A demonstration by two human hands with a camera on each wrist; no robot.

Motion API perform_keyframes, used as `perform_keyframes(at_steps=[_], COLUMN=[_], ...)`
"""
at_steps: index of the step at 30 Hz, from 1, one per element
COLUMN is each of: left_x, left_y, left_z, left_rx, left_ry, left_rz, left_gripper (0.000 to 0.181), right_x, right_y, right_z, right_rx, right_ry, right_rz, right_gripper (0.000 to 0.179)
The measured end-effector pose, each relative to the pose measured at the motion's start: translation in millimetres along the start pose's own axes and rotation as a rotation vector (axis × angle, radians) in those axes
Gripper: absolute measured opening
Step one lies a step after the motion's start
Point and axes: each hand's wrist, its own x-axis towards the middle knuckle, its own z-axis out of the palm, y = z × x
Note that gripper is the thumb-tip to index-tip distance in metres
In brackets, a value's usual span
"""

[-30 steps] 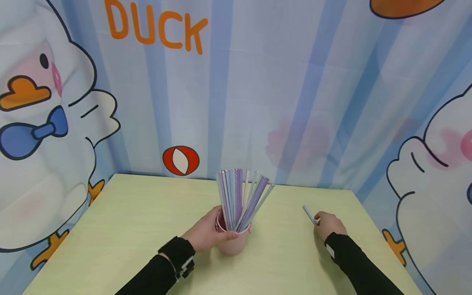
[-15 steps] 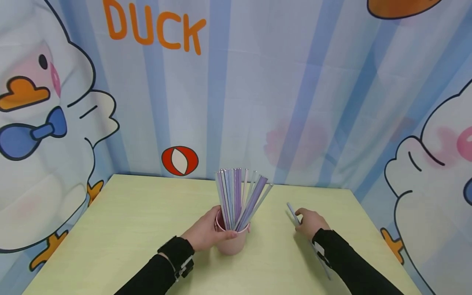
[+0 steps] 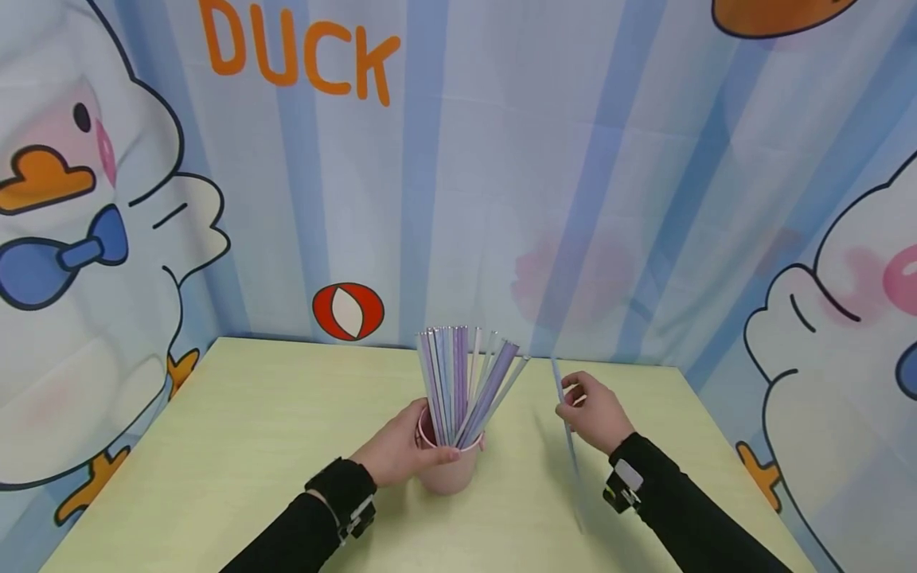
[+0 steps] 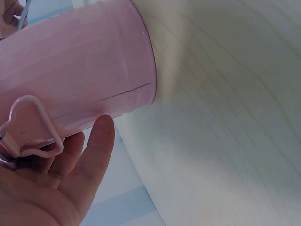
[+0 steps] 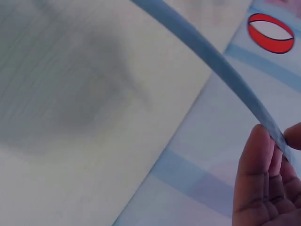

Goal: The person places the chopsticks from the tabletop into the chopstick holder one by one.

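A small pink pail (image 3: 450, 477) stands on the table with several straws (image 3: 453, 382) in purple, blue and clear tones leaning in it. My left hand (image 3: 399, 455) grips the pail by its side, thumb along the near rim. In the left wrist view, the fingers lie against the pail wall (image 4: 89, 61), beside a pink wire handle (image 4: 44, 125). To the right of the pail, my right hand (image 3: 595, 410) pinches a long pale blue straw (image 3: 571, 450) near its upper part. The straw is nearly upright, its lower end pointing toward me. Close up, the straw (image 5: 211, 54) runs between thumb and fingers.
The pale yellow wooden table (image 3: 286, 414) ends at a cloth backdrop (image 3: 487, 199) with blue stripes and printed ducks. A shadow of the right hand falls on the tabletop.
My right hand has moved left, then up, lifting the straw and turning it from slanted to nearly upright. The left hand and the pail have stayed in place.
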Motion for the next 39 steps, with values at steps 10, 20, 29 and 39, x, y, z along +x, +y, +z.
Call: perform_keyframes(at_steps=[10,20,29,39], left_x=[0.4,-0.5,-1.1,-1.0], left_y=[-0.8,1.8,0.8,1.6], left_z=[-0.2,-0.3,-0.3,-1.0], left_rx=[0.001,-0.009,-0.015,-0.027], left_ry=[0.001,-0.004,-0.005,-0.009], left_rz=[0.009,0.006,0.006,0.008], left_gripper=[0.093,0.094,0.093,0.092], right_x=[-11.0,-18.5,-14.2,-17.7], right_y=[-42,-86,-111,-131], right_z=[-15,-18,-9,6], right_rx=[0.202,0.359,0.511,0.547], right_ry=[0.108,0.188,0.241,0.263], right_rz=[-0.053,-0.166,-0.228,-0.196], right_gripper=[0.039,0.038,0.041,0.04])
